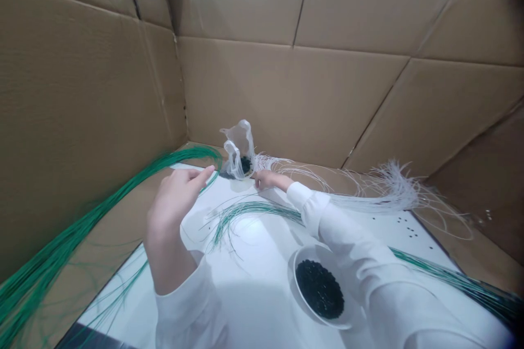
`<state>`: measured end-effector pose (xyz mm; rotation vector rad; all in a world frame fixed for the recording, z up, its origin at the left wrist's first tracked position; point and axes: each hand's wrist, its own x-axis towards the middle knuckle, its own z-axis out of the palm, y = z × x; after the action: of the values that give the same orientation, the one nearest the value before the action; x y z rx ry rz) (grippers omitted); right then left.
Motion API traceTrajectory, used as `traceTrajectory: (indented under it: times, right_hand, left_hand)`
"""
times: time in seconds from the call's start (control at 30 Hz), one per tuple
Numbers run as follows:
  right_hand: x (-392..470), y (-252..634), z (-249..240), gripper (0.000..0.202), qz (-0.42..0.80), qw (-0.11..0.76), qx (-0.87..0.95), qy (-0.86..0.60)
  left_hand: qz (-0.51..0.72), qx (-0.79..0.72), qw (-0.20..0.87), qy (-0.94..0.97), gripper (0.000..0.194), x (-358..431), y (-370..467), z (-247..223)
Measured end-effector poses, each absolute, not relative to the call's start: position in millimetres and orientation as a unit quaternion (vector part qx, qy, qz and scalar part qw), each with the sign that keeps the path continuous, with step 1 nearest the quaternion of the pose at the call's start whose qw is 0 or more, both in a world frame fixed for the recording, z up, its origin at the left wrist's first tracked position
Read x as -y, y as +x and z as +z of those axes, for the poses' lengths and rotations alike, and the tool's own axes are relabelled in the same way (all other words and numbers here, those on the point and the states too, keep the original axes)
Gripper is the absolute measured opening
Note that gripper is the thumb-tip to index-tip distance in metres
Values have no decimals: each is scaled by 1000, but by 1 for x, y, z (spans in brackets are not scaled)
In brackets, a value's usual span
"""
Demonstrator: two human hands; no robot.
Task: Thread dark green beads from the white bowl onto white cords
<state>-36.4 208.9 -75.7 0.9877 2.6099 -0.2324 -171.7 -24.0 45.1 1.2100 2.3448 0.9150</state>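
My left hand [174, 202] is raised over the left of the white table [249, 294]. Its fingers are drawn together, and the tip of a long bundle of green strands [135, 185] curves behind them. What they pinch, if anything, is hidden. My right hand [267, 179] reaches to the far edge, its bent fingers low beside a crumpled clear plastic bag [238, 144] with small dark pieces inside. I cannot make out anything in those fingers. A second green bundle [257, 207] passes under my right forearm.
A white bowl [298, 297] full of small black pieces stands near my right forearm. White strands [368, 202] lie along the back right, with several loose black bits [409, 228] near them. Cardboard walls [262, 92] enclose the left, back and right.
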Motion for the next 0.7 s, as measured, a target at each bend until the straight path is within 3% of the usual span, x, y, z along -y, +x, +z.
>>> traceTrajectory:
  times: [0.37,0.7]
  right_hand:
    - [-208,-27,-74,22,-96,125,-937,312]
    - [-173,61,17,22,-134,-77,-929,336]
  left_hand:
    - [307,-817,170,457,51,21,-168,44]
    - [356,-672,289,581,43,-35,-142,20]
